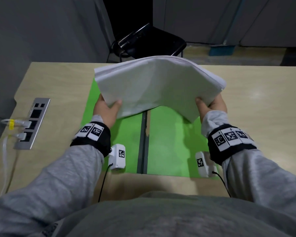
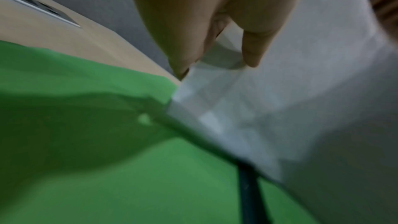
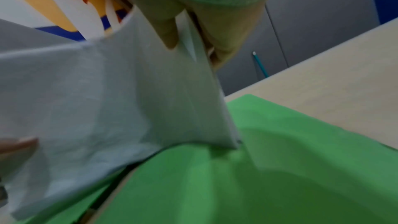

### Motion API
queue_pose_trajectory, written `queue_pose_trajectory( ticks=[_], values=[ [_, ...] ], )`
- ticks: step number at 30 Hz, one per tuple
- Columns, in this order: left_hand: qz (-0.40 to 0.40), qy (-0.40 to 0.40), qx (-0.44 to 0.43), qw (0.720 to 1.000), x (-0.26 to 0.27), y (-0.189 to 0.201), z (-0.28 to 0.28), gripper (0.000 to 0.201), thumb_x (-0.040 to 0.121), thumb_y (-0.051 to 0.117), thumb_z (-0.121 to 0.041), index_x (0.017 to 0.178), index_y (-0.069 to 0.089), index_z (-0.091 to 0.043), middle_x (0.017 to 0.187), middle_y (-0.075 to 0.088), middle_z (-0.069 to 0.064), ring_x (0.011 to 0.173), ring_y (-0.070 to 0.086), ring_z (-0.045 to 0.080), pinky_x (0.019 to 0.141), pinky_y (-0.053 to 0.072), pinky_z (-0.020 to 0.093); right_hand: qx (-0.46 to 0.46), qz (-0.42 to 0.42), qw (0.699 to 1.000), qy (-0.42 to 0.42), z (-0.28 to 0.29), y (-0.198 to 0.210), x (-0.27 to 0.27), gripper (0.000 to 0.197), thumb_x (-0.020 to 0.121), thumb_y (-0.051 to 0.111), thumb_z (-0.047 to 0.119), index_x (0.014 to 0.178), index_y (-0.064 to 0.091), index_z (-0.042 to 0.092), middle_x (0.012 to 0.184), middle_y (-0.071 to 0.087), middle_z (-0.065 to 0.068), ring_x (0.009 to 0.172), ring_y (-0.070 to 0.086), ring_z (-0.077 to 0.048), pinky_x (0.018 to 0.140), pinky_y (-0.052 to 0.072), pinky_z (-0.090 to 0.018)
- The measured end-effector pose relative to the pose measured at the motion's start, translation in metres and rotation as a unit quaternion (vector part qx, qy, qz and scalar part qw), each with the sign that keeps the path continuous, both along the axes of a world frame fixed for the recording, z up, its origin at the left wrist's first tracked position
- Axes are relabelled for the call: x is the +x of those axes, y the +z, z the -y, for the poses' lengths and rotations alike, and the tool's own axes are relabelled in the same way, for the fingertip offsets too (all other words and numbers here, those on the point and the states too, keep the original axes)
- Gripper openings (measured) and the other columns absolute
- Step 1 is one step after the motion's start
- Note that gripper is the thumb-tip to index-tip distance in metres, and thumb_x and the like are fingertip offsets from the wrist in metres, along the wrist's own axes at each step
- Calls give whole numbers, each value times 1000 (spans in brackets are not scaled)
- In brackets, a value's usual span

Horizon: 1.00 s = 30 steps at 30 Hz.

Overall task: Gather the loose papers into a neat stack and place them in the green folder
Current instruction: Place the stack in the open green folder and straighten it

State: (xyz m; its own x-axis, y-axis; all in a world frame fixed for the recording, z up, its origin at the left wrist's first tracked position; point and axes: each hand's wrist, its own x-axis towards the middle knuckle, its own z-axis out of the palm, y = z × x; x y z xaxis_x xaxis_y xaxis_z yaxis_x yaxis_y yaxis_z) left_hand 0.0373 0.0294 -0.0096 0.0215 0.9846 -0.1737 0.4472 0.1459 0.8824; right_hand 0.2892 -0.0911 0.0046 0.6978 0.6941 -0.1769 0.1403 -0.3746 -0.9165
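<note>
With my left hand [image 1: 108,108] and right hand [image 1: 210,106] each pinching a side of the arched paper stack [image 1: 157,84] above the open green folder [image 1: 174,142], I should lower it evenly, edges squared.

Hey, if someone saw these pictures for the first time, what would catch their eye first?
Probably the thick stack of white papers, bowed upward in mid-air above the middle of the desk, with the left hand and the right hand each gripping a near corner. Right under it lies the bright green folder, opened flat on the pale wooden desk with its dark spine running down the centre.
</note>
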Motion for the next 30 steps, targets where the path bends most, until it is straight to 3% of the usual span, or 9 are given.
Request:
queue_pose_trajectory(
  ticks=[3,5,11,14,18,21,23,27,30],
  values=[
    [-24,-12,-36,999,-3,-6,4,40,87,64,-19,123,58,-5,122,65,10,113,62,26,103,45,36,-56,-8,998,9,-1,-8,7,30,88,59,22,118,56,19,101,63,-5,92,58,-20,80,38,-24],
    [-21,-11,-18,1000,1,4,2,43,89,61,-17,129,53,-6,125,60,2,117,57,20,102,38,28,-46,-3,999,1,-2,-10,12,34,86,60,21,119,55,18,102,63,-5,94,59,-20,82,42,-26],
    [-38,-80,98,991,15,57,-11,34,89,55,-7,122,55,-15,104,61,-3,98,59,18,86,46,26,16,40,995,-88,-5,-7,34,85,71,77,22,140,28,14,136,43,-7,123,49,-21,107,41,-36],
    [-119,-150,196,962,18,77,-10,25,88,55,-11,111,60,-16,94,63,4,91,61,24,76,45,30,30,180,981,-65,-5,7,39,98,65,78,32,144,23,14,152,24,-10,140,28,-21,117,26,-36],
    [-252,-256,312,879,32,90,-6,24,83,55,-3,105,61,-11,101,67,14,96,57,36,75,36,35,-2,313,943,114,-15,41,22,71,72,74,23,136,43,17,147,41,-6,134,41,-25,113,32,-39],
    [-262,-274,337,862,42,96,-1,26,82,55,-2,105,59,-11,102,67,13,96,55,38,76,35,36,-22,278,940,195,-6,46,8,20,89,56,21,108,55,27,92,63,6,82,58,-21,73,46,-27],
    [-249,-250,350,868,45,98,0,28,82,55,-8,109,58,-10,103,66,16,98,54,40,79,38,38,-23,238,956,173,1,46,5,6,93,47,22,93,50,27,71,53,5,62,48,-21,59,37,-25],
    [-135,-138,325,926,43,84,0,64,73,62,-18,133,44,-8,126,55,12,115,51,31,101,40,42,-17,153,986,67,-1,45,11,20,90,48,28,108,54,23,86,61,-7,74,56,-27,68,45,-28],
    [-75,-129,200,968,46,53,3,81,77,66,-17,145,25,-7,137,44,15,122,48,27,107,39,43,-96,101,990,22,-6,31,27,23,89,47,25,110,55,18,89,58,-12,78,56,-27,68,41,-28]
  ],
)
